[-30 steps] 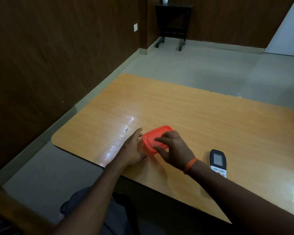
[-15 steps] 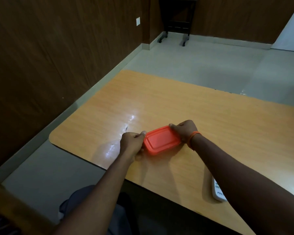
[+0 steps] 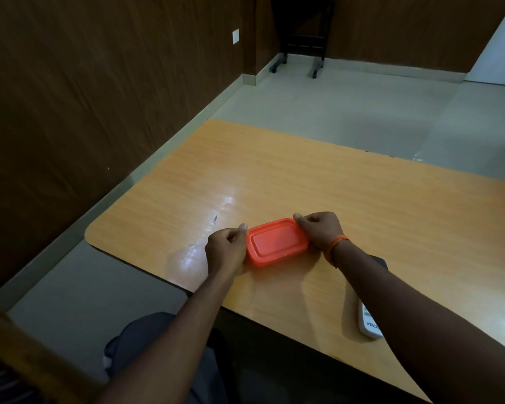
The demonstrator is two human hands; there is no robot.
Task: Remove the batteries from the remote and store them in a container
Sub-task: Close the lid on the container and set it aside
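A small rectangular orange container (image 3: 277, 242) with its lid on rests on the wooden table (image 3: 362, 199). My left hand (image 3: 226, 249) grips its left end, thumb on the lid's edge. My right hand (image 3: 321, 230), with an orange band at the wrist, grips its right end. The remote (image 3: 368, 323) lies on the table near the front edge, mostly hidden under my right forearm; only its white lower end and a dark top corner show. No batteries are visible.
The table's rounded left corner (image 3: 92, 236) and front edge are close to my hands. A dark wood-panelled wall (image 3: 99, 97) runs along the left. A black wheeled stand (image 3: 301, 39) sits at the far wall. My knee (image 3: 146, 339) is below the table edge.
My right hand left the top of the lid and went to the container's right end; the left hand closed on its left end. The container turned lengthwise between them. The forearm now covers the remote.
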